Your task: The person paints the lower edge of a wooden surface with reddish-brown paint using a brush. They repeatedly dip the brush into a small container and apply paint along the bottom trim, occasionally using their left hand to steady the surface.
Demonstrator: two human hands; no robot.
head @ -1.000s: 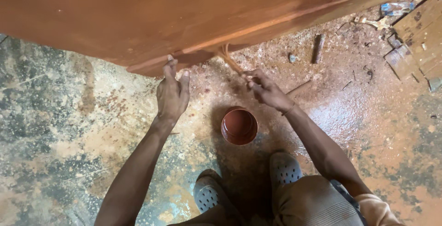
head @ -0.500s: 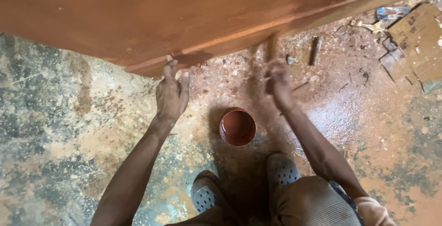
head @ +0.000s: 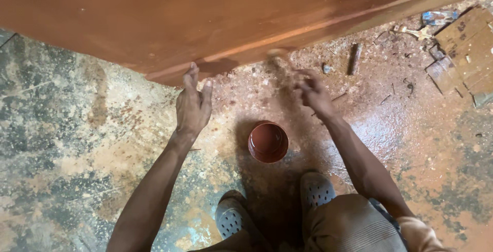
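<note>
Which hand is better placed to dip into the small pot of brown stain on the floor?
Right, probably. The right hand holds a blurred brush or rag at the wooden panel's lower edge, free above the pot. The left hand is pressed against the panel's underside, seemingly steadying it.

A concrete floor is seen across the frame, mottled grey at the left and stained reddish-brown toward the middle and right, with a wet sheen at the centre right. Flat pieces of brown cardboard are laid at the upper right edge, with a crumpled bluish wrapper just above them. A short dark stick of wood is found near the upper centre right, with a small grey stone just beside it on its left. Thin twigs and chips are scattered around them. Two grey perforated clogs are seen at the bottom centre, and grey-brown ribbed fabric is shown at the lower right.
</note>
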